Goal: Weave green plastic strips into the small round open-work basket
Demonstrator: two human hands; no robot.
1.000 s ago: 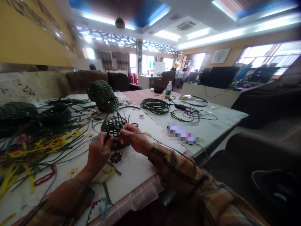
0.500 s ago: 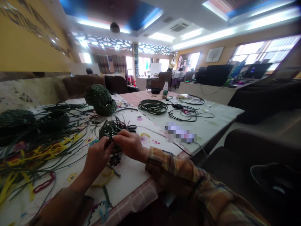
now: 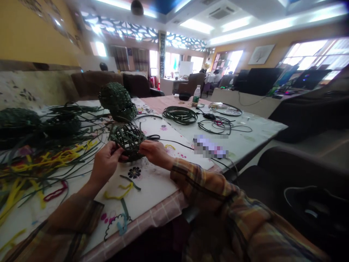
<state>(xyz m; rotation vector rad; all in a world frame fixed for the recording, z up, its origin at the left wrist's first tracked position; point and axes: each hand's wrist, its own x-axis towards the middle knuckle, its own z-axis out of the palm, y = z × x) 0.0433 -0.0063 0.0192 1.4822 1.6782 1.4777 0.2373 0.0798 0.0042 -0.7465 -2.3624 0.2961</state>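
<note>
Apparently only partway done, pinches the green basket [image 3: 127, 138], shaped yet gappy, between closed fingers of left hand [image 3: 105, 157] and right hand [image 3: 156, 151].

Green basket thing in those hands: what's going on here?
A person is holding a small, loosely woven green basket above the table, the left hand at its left side and the right hand at its right. The weave has open gaps. Behind it stands a bigger, tightly woven green piece. A coil of dark strips lies farther right, with yellow strands on the left.
</note>
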